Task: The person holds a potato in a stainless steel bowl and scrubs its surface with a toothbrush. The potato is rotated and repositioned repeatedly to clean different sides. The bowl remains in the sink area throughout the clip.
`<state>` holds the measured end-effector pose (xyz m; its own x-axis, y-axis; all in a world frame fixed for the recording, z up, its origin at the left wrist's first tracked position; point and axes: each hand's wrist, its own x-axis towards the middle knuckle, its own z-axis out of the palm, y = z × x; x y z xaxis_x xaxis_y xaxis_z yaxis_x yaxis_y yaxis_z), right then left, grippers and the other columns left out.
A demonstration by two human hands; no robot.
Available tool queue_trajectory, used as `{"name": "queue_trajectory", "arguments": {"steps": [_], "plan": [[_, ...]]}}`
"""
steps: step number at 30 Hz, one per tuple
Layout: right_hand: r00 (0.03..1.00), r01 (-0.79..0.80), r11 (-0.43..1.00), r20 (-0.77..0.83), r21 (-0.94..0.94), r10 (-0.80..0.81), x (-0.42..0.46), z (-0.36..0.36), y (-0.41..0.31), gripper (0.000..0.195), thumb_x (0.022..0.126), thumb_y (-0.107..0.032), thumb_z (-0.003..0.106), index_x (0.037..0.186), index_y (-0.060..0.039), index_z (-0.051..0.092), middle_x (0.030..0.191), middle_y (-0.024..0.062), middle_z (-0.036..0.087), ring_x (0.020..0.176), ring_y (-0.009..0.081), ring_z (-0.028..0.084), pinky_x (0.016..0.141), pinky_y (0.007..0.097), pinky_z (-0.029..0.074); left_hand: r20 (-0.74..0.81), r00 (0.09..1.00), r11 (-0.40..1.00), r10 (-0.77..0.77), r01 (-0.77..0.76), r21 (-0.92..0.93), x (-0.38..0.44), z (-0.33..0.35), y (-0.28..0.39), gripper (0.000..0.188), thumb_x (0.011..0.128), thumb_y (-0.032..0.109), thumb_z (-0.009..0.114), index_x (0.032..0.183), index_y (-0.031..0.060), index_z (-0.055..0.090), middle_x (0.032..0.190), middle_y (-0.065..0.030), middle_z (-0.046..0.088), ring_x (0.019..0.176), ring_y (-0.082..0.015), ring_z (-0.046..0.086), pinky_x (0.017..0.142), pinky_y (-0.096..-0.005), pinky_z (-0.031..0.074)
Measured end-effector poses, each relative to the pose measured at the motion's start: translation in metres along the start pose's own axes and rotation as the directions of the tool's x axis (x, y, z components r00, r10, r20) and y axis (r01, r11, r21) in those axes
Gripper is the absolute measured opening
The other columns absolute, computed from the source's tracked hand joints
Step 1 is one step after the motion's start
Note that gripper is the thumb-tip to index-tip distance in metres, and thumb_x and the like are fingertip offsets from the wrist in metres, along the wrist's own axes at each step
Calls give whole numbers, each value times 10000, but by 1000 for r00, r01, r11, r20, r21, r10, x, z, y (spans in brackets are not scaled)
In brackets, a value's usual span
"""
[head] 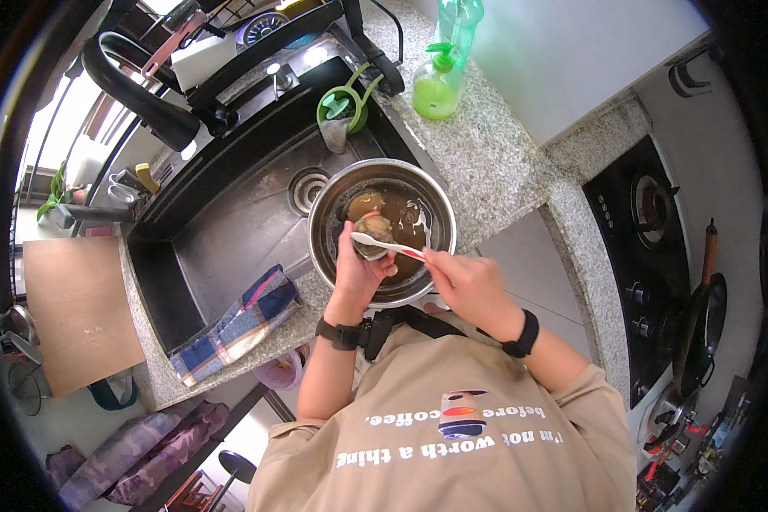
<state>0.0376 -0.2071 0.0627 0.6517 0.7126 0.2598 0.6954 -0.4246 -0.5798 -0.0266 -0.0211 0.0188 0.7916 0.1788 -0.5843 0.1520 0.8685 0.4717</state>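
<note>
My left hand (358,269) holds a rounded, brownish shellfish (376,225), its exact kind hard to tell, over a stainless steel bowl (448,217). My right hand (470,281) grips a white and red toothbrush (390,244) by its handle. The brush head lies across the shellfish near my left thumb; the bristles are hidden. Murky brown water (416,208) fills part of the bowl, with a little foam at its side. Another rounded, tan piece (363,203) shows in the bowl just beyond the held one.
Beyond the bowl lies a black sink (230,205) with a drain (308,190) and a black faucet (141,96). A green strainer (352,118) hangs at its corner. A plaid cloth (240,326) covers the front edge. A soap bottle (436,93) and a gas hob (640,256) are rightward.
</note>
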Motion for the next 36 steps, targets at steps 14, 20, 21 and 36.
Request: {"name": "queue_trajectory", "arguments": {"steps": [14,20,21,36], "plan": [[980,-179,970,-63,164,191,1,-48,-1,106,866,-64,641,963,-43,678,634,120,621,494,201,597,460,286,432,-42,999,991,32,-26,130,3,-5,-1,459,978,568,362,1208,196,501,878,-7,562,670,-125,518,532,-258,380],[981,-174,966,52,-189,187,14,-15,24,128,914,-193,534,861,-77,548,609,142,606,584,363,620,534,449,492,-23,996,984,85,-81,156,1,2,0,494,973,590,356,1231,183,465,883,-3,548,715,-122,555,548,-254,390],[976,-163,964,105,-212,188,14,-10,22,126,913,-194,535,862,-80,552,605,147,602,582,368,618,535,455,492,-15,996,984,83,-79,156,1,0,1,499,974,597,345,1241,188,449,875,-6,553,718,-121,566,546,-253,397],[969,-230,966,69,-117,239,14,-8,22,120,908,-194,567,872,-83,599,637,178,605,616,389,619,537,475,482,56,998,999,12,-10,-33,2,-3,4,532,957,617,355,1127,159,565,807,-21,556,693,-121,524,533,-239,386]]}}
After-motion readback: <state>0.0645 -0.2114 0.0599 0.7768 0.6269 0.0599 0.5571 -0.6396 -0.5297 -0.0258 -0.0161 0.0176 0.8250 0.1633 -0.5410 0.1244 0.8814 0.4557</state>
